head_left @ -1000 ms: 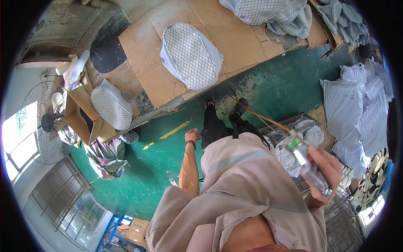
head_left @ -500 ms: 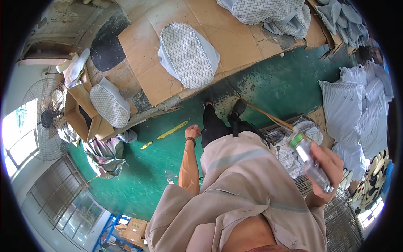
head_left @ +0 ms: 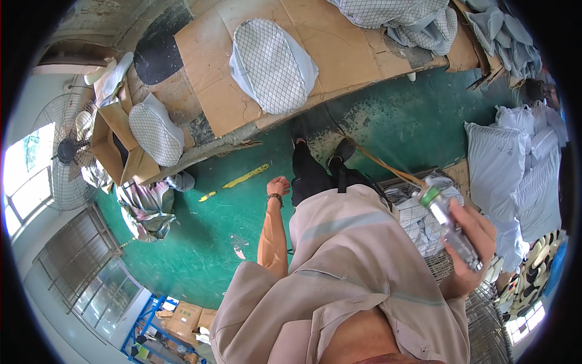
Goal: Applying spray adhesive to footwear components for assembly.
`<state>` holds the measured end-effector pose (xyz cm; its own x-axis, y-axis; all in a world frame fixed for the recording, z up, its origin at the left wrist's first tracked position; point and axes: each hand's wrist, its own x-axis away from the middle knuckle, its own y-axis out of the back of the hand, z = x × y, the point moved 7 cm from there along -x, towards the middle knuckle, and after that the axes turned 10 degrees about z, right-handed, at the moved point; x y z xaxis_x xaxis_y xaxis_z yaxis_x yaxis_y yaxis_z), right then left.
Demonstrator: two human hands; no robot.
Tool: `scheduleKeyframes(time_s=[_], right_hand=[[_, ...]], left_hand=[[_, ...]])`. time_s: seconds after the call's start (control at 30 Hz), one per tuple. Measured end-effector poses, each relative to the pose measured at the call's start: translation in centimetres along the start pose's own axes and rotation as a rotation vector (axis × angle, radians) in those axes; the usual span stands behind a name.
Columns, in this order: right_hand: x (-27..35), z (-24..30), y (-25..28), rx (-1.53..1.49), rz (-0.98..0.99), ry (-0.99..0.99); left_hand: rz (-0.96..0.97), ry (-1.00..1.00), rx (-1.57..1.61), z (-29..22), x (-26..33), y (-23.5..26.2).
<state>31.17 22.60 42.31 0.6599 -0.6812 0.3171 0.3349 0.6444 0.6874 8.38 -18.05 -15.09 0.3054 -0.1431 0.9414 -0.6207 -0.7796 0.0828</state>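
My right hand (head_left: 474,233) is closed around a silver air tool (head_left: 447,225) with a green collar. A yellowish-brown hose (head_left: 388,167) runs from near the tool's front end toward the floor by my feet. My left hand (head_left: 278,187) hangs beside my left leg, fingers loosely curled and apart, with nothing visible in it. In front of me, an oval padded cushion (head_left: 271,68) with a white diamond-grid top and pale blue-grey sides lies on a cardboard sheet (head_left: 342,56) over the workbench. Neither hand touches the cushion.
A similar cushion (head_left: 156,130) leans by an open cardboard box (head_left: 115,145) at the bench's left, near a large fan (head_left: 66,151). More gridded covers (head_left: 388,12) lie at the far right. Stuffed white bags (head_left: 497,158) and a wire cage (head_left: 442,267) stand to my right.
The bench and cushion sit slightly higher in view, and one foot has shifted. My right hand still grips the air tool, tilted slightly differently; my left hand has barely moved.
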Motion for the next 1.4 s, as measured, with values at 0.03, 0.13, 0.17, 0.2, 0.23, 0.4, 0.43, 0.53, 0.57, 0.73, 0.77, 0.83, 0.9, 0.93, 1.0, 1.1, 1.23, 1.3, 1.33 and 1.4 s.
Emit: scheduleKeyframes(time_s=[0.03, 0.13, 0.17, 0.2, 0.23, 0.4, 0.43, 0.53, 0.57, 0.73, 0.77, 0.83, 0.9, 0.93, 1.0, 1.1, 1.23, 1.3, 1.33, 1.4], right_hand=[[-0.1, -0.2, -0.4, -0.08, 0.129, 0.08], [0.1, 0.0, -0.9, -0.054, 0.168, 0.18], [-0.1, 0.5, -0.4, 0.01, 0.053, 0.291], [0.1, 0.9, 0.3, 0.072, -0.063, 0.404], [0.5, -0.4, 0.0, 0.103, 0.043, 0.337], [1.8, -1.1, 1.2, 0.076, -0.048, 0.421], [1.9, -1.5, 1.1, 0.046, 0.03, 0.427], [2.7, -1.9, 0.9, 0.022, 0.113, 0.428], [3.0, -2.5, 1.1, 0.057, 0.062, 0.412], [3.8, -2.9, 1.3, -0.038, 0.169, 0.423], [4.0, -2.9, 1.7, 0.001, 0.119, 0.402], [4.5, -2.8, 2.6, 0.052, 0.054, 0.372], [4.7, -3.1, 2.5, 0.093, 0.132, 0.314], [5.1, -3.1, 2.6, 0.093, 0.13, 0.315], [5.3, -4.8, 3.1, 0.079, 0.07, 0.041], [4.9, -4.3, 3.0, 0.053, 0.023, 0.003], [4.4, -3.2, 2.8, -0.081, -0.089, -0.023], [4.1, -2.4, 2.9, -0.027, -0.065, -0.005], [3.9, -2.0, 2.9, 0.023, -0.038, 0.014], [3.9, -1.9, 2.9, 0.032, 0.031, 0.043]], left_hand=[[0.0, 0.012, -0.009, 0.3, 0.4, -0.5], [-0.011, 0.01, -0.009, 1.3, 1.7, -1.3], [-0.015, 0.011, -0.008, 1.6, 2.1, -1.7], [-0.023, 0.009, -0.024, 1.9, 2.4, -1.9], [-0.03, 0.006, -0.04, 2.1, 2.6, -2.1], [-0.061, -0.026, 0.012, 3.5, 3.5, -3.5], [-0.07, -0.041, 0.011, 3.4, 3.6, -3.9], [-0.064, -0.009, -0.023, 4.2, 4.1, -4.5], [-0.065, -0.007, -0.021, 4.5, 4.3, -4.7], [-0.032, -0.063, 0.078, 3.9, 3.4, -5.4], [-0.035, -0.063, 0.081, 3.9, 3.1, -5.0], [0.0, -0.083, 0.115, 2.4, 2.2, -5.5], [0.013, -0.115, 0.133, 0.8, 1.5, -5.6], [0.017, -0.144, 0.154, 0.0, 1.4, -5.4], [0.022, -0.17, 0.157, -1.8, 1.4, -5.4], [0.016, -0.274, 0.202, -5.5, 1.5, -5.4], [0.063, -0.348, 0.241, -9.5, 1.6, -5.4], [0.063, -0.355, 0.235, -10.4, 1.7, -5.3], [0.058, -0.363, 0.229, -10.7, 1.6, -5.2], [0.071, -0.358, 0.239, -11.1, 1.3, -5.2]])
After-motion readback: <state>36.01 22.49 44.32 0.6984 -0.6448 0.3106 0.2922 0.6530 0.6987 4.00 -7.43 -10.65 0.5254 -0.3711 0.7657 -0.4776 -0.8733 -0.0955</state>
